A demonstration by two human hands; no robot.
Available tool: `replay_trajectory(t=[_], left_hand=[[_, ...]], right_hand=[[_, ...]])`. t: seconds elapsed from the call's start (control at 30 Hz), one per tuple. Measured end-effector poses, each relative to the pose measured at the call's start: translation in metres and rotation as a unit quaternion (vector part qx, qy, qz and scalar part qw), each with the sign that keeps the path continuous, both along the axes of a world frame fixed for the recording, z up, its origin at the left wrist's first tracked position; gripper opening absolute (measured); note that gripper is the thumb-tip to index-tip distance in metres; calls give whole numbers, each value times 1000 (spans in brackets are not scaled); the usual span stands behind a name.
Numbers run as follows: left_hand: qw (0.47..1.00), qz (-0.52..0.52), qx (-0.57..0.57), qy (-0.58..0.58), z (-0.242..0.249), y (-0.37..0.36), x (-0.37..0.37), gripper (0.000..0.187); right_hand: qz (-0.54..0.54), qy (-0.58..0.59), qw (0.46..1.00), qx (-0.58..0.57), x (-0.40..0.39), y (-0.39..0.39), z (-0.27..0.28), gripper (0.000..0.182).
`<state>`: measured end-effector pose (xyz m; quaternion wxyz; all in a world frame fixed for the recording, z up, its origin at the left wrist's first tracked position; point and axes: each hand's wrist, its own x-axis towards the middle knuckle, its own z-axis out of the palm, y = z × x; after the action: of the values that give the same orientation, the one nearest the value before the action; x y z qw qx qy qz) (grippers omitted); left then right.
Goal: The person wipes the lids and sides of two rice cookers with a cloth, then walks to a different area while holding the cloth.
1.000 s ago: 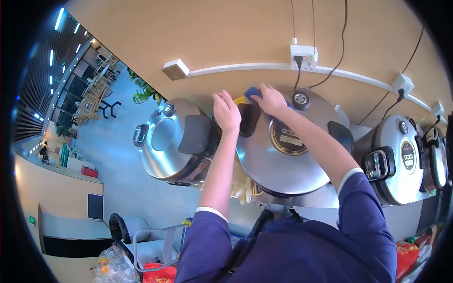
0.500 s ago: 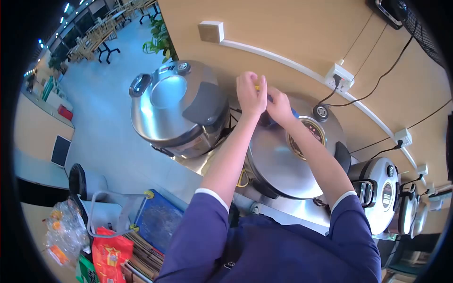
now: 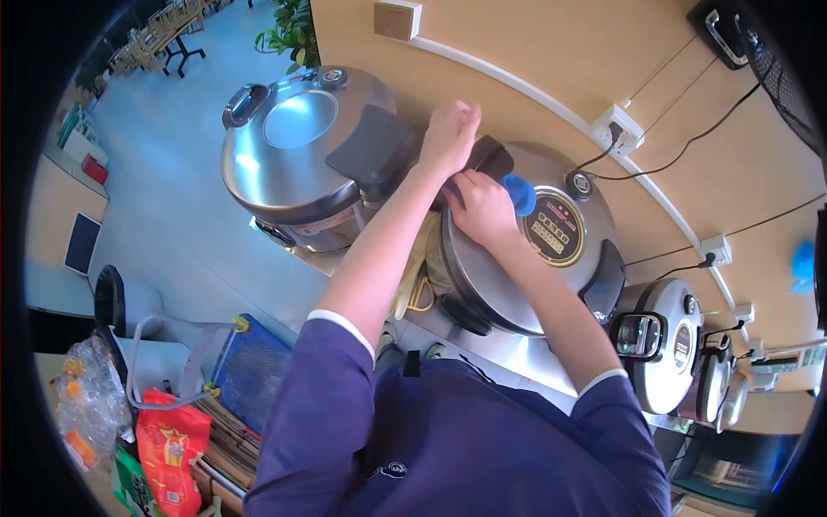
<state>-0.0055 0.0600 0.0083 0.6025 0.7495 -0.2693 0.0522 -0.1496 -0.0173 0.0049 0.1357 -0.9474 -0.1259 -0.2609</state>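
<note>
Steel counter [image 3: 517, 358] runs along tan wall, carries row of big steel cookers: first cooker [image 3: 306, 159] at left end, middle cooker [image 3: 525, 250] just beside it, third cooker [image 3: 668, 345] next, smaller ones beyond

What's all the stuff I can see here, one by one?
Rice cookers: at least four, steel, in a row along the wall; nearest ones and.
Blue cloth: one, on the middle cooker's lid under the right hand.
Sockets: several, white, on the tan wall.
Cables: black, from the sockets.
Plant: green, top left.
Red bag: bottom left.
Left hand: at the lid's black hinge.
Right hand: pressing the cloth.
</note>
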Motion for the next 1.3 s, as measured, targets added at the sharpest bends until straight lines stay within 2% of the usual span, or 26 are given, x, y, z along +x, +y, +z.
replay_trajectory(t=[0.07, 0.2, 0.27, 0.4, 0.43, 0.5, 0.57, 0.7, 0.87, 0.93, 1.0, 1.13, 1.2, 1.3], left_hand=[[996, 21, 78, -40, -6, -17, 5, 51], [990, 44, 128, -50, 2, -33, 1, 52], [989, 50, 132, -50, -8, -44, 4, 55], [982, 64, 164, -65, -7, -41, 0, 54], [983, 62, 160, -64, -8, -41, -1, 54], [987, 114, 84, -76, -7, -39, -2, 52], [989, 113, 79, -61, -2, -39, -5, 52], [988, 123, 59, -74, -3, -37, -5, 52], [981, 129, 87, -113, -6, -40, -5, 52], [972, 126, 154, -122, -8, -40, -3, 54], [960, 120, 209, -143, -11, -43, -1, 55], [906, 131, 327, -236, 7, -45, -10, 48], [902, 105, 345, -238, 4, -49, -5, 49], [939, 101, 299, -134, 4, -57, -14, 50]], right_hand=[[0, -2, 1000, 7, -19, 8, 3, 18], [17, 28, 998, 50, -66, 13, 12, 17], [50, 77, 994, 65, -93, 12, 19, 18], [106, 103, 988, 48, -139, -3, 25, 25], [117, 105, 987, 39, -151, -7, 23, 25], [132, 108, 985, 26, -164, -18, 26, 25], [162, 135, 978, -3, -166, -23, 27, 26], [191, 134, 971, -55, -129, -12, 23, 27], [102, 113, 988, -38, -80, 3, 8, 27], [29, 97, 993, -56, -50, 7, 0, 27], [-16, 52, 998, -18, -25, 10, -6, 27], [-58, 51, 997, -4, -49, 19, -6, 27], [-21, 97, 995, -20, -81, 16, -2, 26], [0, 72, 997, 18, -132, 3, -3, 28]])
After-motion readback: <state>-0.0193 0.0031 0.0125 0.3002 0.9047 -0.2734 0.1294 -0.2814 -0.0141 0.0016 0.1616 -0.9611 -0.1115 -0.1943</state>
